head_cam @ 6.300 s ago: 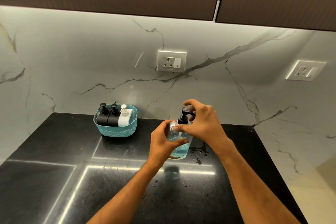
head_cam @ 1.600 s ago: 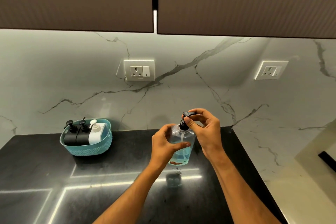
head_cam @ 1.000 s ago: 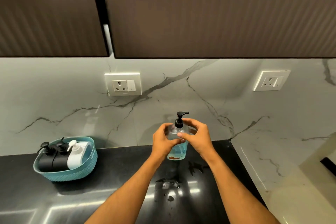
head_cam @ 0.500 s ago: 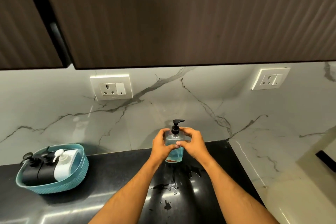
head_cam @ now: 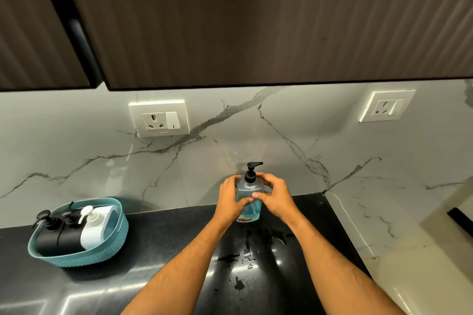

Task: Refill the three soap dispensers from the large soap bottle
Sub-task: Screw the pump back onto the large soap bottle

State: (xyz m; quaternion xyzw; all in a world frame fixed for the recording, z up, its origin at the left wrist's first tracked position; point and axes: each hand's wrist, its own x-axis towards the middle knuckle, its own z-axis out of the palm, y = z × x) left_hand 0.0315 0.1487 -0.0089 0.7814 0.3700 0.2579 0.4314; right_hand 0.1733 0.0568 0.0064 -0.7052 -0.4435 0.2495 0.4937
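Gripping the clear soap bottle [head_cam: 248,199] with both hands at the back of the black counter [head_cam: 163,238], close to the marble wall. Wrapping the left hand [head_cam: 230,199] around the near-left side, fingers curled onto the plastic; cupping the right hand [head_cam: 275,197] around the other side, fingertips [head_cam: 256,195] pressed on the front. Probably steadying it upright while setting it down, so the blue soap, sitting at roughly half height, stays in. Leaving the black pump [head_cam: 252,171] on top, nozzle pointing right, untouched.

Counting now: 1 big bottle, 3 small dispensers standing side by side in 1 teal basket [head_cam: 84,256] well off to the left, namely 2 black dispensers [head_cam: 56,238] and 1 white dispenser [head_cam: 96,225], all with pumps on. Keeping them together in the basket probably for carrying and tidiness. Spotting wet splashes [head_cam: 238,258] on the counter just in front of the bottle, likely spilled soap or water. Noting 2 wall sockets [head_cam: 160,117] behind.
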